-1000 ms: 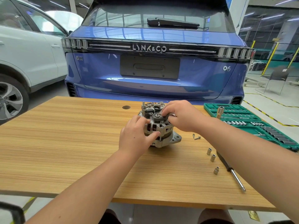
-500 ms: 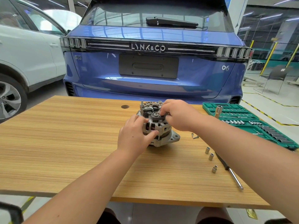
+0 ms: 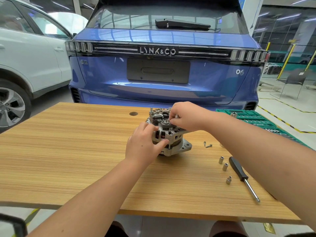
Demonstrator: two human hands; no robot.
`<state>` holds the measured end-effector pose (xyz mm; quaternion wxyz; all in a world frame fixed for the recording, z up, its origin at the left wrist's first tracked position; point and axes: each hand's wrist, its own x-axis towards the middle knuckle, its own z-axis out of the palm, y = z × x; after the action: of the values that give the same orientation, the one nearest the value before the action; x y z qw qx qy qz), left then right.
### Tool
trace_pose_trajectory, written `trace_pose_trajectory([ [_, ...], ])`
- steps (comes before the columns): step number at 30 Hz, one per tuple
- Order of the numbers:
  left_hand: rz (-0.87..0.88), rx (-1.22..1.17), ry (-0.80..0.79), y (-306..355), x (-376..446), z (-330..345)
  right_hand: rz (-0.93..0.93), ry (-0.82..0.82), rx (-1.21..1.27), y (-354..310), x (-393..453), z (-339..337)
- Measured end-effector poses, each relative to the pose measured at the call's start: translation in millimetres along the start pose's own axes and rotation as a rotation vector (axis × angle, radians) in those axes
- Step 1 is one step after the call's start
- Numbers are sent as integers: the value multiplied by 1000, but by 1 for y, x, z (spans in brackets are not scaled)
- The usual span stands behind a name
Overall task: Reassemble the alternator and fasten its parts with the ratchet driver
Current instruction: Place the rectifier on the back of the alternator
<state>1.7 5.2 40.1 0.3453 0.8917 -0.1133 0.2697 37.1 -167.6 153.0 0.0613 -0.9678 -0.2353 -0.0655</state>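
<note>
Head view: grey cast-metal alternator (image 3: 169, 135) upright mid wooden desk (image 3: 68, 151). Left hand (image 3: 142, 146) gripping its near-left housing, fingers curled. Right hand (image 3: 186, 117) pinching a small part on top, probably seating it. Black-handled ratchet driver (image 3: 243, 177) untouched, near right; two loose screws (image 3: 207, 144) beside. Next: likely insert screws, fasten.

We have the grey cast-aluminium alternator (image 3: 168, 134) standing on its mounting flange mid-table, rear end up, copper windings visible through the housing slots. Dark rectifier/brush parts sit on top, seating unclear. The black-handled ratchet driver with steel shaft (image 3: 243, 177) lies flat to its right, well apart, tip pointing toward us.
</note>
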Motion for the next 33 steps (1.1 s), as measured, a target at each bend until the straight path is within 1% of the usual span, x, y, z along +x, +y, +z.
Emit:
trace_pose_trajectory([
  [4,1,5,-11,-1,0,0,5,-84,-95,-4,1,-3],
  [8,4,1,-14,0,0,-1,26,-123,-75,-6,-1,-3],
  [11,12,-4,-23,-1,0,-1,35,-128,-61,-7,-2,-3],
  [14,19,58,-27,-2,0,-3,40,-129,-48,-6,-2,-3],
  [18,79,120,13,-4,3,-6,40,-125,-47,-5,0,-6],
  [20,102,124,61,-8,4,-5,33,-108,-22,-3,0,-7],
  [21,86,105,86,-11,5,-5,29,-99,-3,-2,-1,-8],
  [23,-10,25,95,-16,8,-5,13,-97,20,0,-2,-9],
  [25,-128,-95,38,-22,15,-7,-4,-98,19,1,-1,-9],
  [27,-198,-215,-53,-26,20,-10,-15,-112,-10,0,1,-9],
  [31,-204,-321,-211,-33,25,-12,-14,-172,-111,-4,5,-10],
  [33,-211,-364,-244,-33,24,-11,-8,-185,-121,-5,5,-9],
])
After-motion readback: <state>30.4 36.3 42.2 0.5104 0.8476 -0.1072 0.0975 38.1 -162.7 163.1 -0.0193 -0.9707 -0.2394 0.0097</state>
